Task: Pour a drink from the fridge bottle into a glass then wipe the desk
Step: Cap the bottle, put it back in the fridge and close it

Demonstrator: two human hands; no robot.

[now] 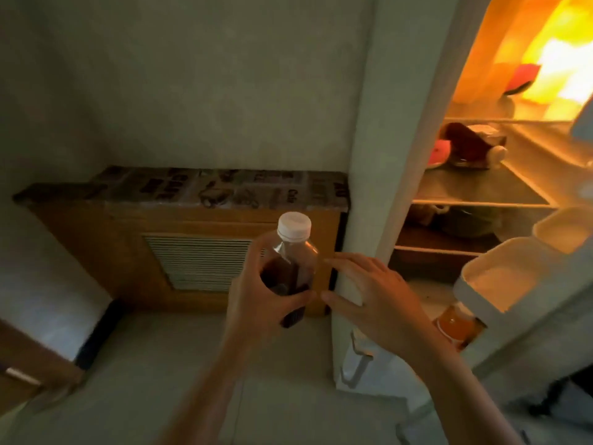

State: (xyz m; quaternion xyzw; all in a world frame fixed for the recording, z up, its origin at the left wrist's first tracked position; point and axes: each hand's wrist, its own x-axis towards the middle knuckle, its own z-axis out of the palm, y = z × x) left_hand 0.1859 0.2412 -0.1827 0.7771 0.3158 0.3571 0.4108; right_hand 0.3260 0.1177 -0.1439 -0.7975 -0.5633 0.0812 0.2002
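Fridge [378, 155] takes up the right side of the view, its pale side wall running top to bottom and its interior lit orange. Its open door [526, 284] swings toward the camera at lower right, with white door bins stacked along it. Glass shelves [481, 191] cross the inside; on the upper one a dark bottle with a white cap [475, 146] lies on its side beside something pink and round. The items on the top shelf are washed out by the light and cannot be made out. In the lowest door bin stands an orange bottle [455, 326], only partly visible.

To the left of the fridge, touching its side wall, sits a low wooden cabinet [106, 239] with a slatted vent [199, 261] in its front and a patterned printed cover [192, 187] on top. Plain wall rises behind it and pale floor [144, 380] spreads in front.

The left hand [256, 303] is wrapped around the middle of the fridge bottle [288, 268], thumb across the front and fingers behind, holding it roughly upright in the air in front of the cabinet, just left of the fridge's edge. The bottle is clear plastic, holds dark brown liquid up to its shoulder, and has a white screw cap [294, 225] on. The right hand [369, 293] is spread and empty, fingers loosely curved, just beside the bottle without touching it, in front of the fridge's edge.
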